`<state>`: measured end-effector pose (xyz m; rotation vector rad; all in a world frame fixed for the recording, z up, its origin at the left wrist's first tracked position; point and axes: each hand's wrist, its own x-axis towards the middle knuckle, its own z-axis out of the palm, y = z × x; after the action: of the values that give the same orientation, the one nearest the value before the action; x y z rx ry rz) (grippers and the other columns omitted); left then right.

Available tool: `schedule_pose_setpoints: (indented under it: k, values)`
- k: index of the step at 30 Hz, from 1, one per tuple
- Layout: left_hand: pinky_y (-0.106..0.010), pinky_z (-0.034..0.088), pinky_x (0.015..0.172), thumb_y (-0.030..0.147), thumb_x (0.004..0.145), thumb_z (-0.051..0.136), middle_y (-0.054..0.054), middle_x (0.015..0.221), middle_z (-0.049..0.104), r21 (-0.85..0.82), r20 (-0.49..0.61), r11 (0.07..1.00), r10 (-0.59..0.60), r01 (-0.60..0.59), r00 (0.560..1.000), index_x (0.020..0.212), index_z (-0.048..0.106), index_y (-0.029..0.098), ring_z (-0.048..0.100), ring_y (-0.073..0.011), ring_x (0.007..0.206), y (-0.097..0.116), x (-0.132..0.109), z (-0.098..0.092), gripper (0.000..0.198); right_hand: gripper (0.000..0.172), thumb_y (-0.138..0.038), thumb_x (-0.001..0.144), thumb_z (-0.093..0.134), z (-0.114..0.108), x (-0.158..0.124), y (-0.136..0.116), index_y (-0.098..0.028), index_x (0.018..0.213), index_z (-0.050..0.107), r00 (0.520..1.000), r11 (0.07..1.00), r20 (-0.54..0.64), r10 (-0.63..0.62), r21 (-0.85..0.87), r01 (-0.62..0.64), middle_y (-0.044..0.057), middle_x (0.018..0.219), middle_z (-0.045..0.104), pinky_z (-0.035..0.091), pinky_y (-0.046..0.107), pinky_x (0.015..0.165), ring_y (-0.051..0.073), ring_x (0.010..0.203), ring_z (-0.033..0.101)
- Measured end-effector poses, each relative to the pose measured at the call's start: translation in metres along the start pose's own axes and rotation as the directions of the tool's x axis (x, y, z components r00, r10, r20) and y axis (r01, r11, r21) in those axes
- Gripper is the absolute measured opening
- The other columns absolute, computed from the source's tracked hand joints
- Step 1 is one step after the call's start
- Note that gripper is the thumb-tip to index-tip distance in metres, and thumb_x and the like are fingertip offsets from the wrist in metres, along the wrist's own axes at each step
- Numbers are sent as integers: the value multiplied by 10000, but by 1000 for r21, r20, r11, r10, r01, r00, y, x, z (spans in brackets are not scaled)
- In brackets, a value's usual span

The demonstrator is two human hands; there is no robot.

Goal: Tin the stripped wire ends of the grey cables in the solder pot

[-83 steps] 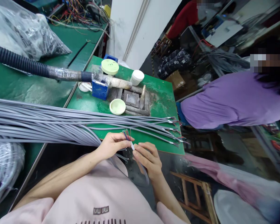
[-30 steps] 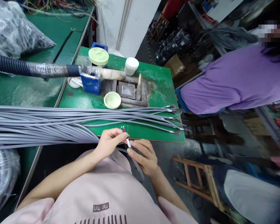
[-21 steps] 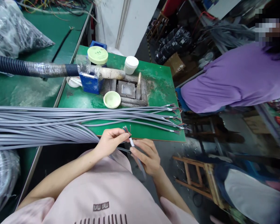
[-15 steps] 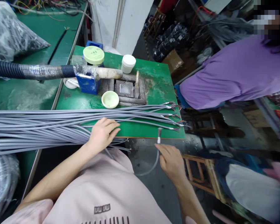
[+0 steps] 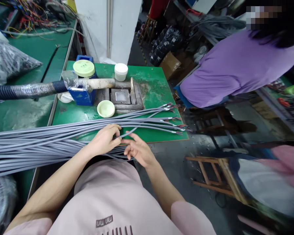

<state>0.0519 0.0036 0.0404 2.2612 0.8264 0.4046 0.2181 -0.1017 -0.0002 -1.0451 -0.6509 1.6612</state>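
Just beyond the left hand (image 5: 104, 141) sits a pale green bowl (image 5: 106, 109); farther out stand a blue box (image 5: 81, 98) and a white tub (image 5: 121, 72). A ribbed hose (image 5: 22, 88) runs in from the left. Right of the right hand (image 5: 140, 151) are a person in purple (image 5: 218, 73) and, nearer, a wooden frame (image 5: 229, 178).

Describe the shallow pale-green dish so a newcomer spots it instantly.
Find the green bench crossed by long grey cables. Just beyond the cables, to the right of the blue box, sits the shallow pale-green dish. Unlike the lidded white tub farther back, it is open and low.
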Motion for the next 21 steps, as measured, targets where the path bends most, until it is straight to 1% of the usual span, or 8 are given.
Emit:
schedule_pose_setpoints:
  k: [3,6,9,14,18,19,20,21]
  values:
    - [-368,412,969,219,809,503,-105,1266,586,-165,21,986,3,1,1000,768,543,185,554,-234,1145,6,-4,-9,66,278,-328,825,577,-5,17,-12,-204,1073,587,979,981,-101,-177,62,184,85,1068,691,418,203,430,98,598,575]
    - [-301,455,820,223,820,493,-72,1107,661,-251,66,966,-45,60,997,759,532,185,620,-187,939,11,-7,-13,82,191,-364,892,503,-18,20,-18,-222,957,613,912,931,-192,-361,-16,365,43,936,700,397,210,431,99,578,540]
    - [-250,429,653,254,841,480,-36,901,687,-267,131,955,-95,127,987,769,546,185,603,-151,746,14,-10,-13,119,227,-433,899,510,-33,14,-24,-237,868,620,806,854,-320,-498,-21,520,-8,823,672,379,196,426,68,499,473]
    - [-235,390,605,216,820,490,-1,741,632,-234,175,967,-62,102,983,779,585,187,546,-133,649,13,-20,-8,108,270,-479,771,673,-49,-8,-53,-219,826,622,575,723,-617,-537,14,691,-61,662,572,347,169,417,36,433,387]
    - [-267,404,658,208,799,523,-24,756,622,-142,164,988,-43,67,986,780,611,181,548,-160,704,9,-23,0,94,245,-456,814,618,-46,-31,-75,-223,886,635,283,572,-629,-724,-320,755,-72,535,502,338,197,416,66,400,362]
    - [-278,414,686,216,802,532,-33,777,630,-147,154,987,-37,60,987,796,622,180,556,-171,741,9,-23,2,97,239,-445,838,590,-43,-36,-77,-219,894,645,256,540,-568,-782,-413,733,-70,502,487,334,206,414,78,397,369]
    - [-286,425,716,231,808,542,-42,807,640,-178,143,982,-30,56,989,824,635,180,563,-179,779,9,-23,4,107,235,-425,860,565,-39,-42,-78,-212,900,657,292,533,-482,-826,-497,685,-66,477,476,331,213,413,87,398,381]
    - [-291,435,742,252,814,557,-50,845,650,-238,130,969,-29,60,991,863,648,181,570,-182,807,10,-22,5,126,232,-397,877,546,-35,-46,-76,-203,905,670,396,548,-379,-836,-573,609,-60,461,473,328,218,413,92,400,395]
